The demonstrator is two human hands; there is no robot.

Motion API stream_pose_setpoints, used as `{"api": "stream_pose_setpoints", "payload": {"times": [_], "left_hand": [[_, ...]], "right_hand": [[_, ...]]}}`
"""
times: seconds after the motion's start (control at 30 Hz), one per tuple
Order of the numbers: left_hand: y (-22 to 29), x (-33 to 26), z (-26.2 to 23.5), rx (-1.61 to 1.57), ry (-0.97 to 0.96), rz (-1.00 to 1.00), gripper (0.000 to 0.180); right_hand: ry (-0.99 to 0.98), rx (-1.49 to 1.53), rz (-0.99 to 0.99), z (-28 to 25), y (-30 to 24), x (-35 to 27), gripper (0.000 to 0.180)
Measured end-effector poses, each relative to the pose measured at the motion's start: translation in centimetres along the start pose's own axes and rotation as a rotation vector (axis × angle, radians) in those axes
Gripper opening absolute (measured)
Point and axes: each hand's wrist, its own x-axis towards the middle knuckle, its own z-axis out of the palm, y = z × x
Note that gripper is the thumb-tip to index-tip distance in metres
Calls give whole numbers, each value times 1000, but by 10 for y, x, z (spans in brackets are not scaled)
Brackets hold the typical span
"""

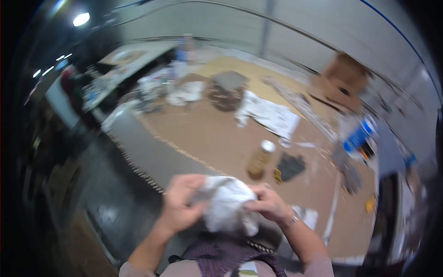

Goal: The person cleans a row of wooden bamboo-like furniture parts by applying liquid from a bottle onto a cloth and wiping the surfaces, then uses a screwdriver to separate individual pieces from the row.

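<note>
White cloth (pixel 226 205) between the hands, near edge of work surface

Gripping the bunched cloth with right hand (pixel 271 203), thumb and fingers pinched on its right side. Holding left hand (pixel 182 205) up at the left side of the cloth, thumb and fingers apart. Can't tell left grip state, too blurred to separate contact from a small gap. Wearing wristband (pixel 295 218) on right wrist.

Holding cloth in front of torso, at the near edge of brown work surface (pixel 203 127). Running along the left of that surface: grey curved band (pixel 150 142) with notched outer edge.

Seeing on the brown area, beyond the cloth: amber jar (pixel 259 162) with white lid (pixel 267 146). Just right of it, dark grey cloth (pixel 291 167), crumpled, with small yellow item (pixel 277 175) at its left edge. Farther back, marked white sheet (pixel 272 117), spread and wrinkled, with round tub (pixel 226 94) just left of it. Off to the right, blue-and-white container (pixel 359 136), tilted. Behind that, open cardboard box (pixel 344 81)
</note>
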Motion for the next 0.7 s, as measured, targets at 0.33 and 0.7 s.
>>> {"api": "stream_pose_setpoints", "payload": {"times": [0.33,0.7], "left_hand": [[15,-64,36,28,102,-124,84],[-55,-81,10,-536,71,-318,44]], "right_hand": [[36,572,100,19,44,30,46],[111,316,102,75,15,83,24]]}}
